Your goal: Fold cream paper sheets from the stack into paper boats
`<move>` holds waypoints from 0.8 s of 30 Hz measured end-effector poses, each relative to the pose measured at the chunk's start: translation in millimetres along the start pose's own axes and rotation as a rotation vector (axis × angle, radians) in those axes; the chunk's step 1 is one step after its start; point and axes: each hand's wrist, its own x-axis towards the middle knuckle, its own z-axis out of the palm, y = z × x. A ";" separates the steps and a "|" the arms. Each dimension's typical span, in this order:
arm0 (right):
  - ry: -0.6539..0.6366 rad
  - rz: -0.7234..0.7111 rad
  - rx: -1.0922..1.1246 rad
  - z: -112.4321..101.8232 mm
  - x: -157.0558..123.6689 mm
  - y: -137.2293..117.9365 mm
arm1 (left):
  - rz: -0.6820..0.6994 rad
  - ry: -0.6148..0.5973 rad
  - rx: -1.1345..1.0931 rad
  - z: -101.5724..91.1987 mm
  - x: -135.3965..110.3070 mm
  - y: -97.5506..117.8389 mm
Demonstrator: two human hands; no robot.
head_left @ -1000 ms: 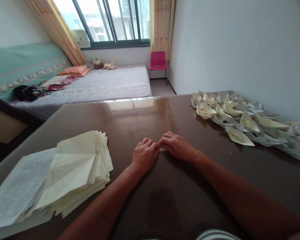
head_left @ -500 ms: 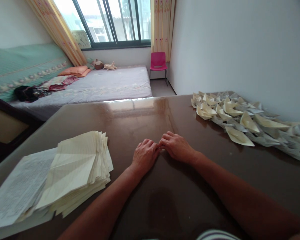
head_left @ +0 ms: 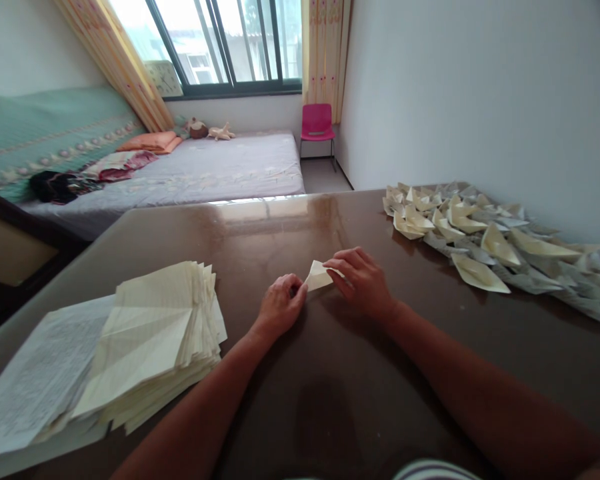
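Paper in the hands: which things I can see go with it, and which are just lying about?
Seem to go with it:
- folded cream paper
- lined cream sheets, stacked
- printed sheets beside them
- paper boats
- brown table

Seem just to be around the room:
- pink chair
- soft toys
- orange pillow
- clock

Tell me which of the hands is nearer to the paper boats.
Right. The right hand is to the left of the paper boats, not touching them; the left hand is farther off to the left, at the other end of the folded paper.
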 end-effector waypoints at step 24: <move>-0.262 -0.273 -0.129 5.5 -1.3 4.1 | -0.074 -0.011 -0.206 -1.4 3.6 -1.4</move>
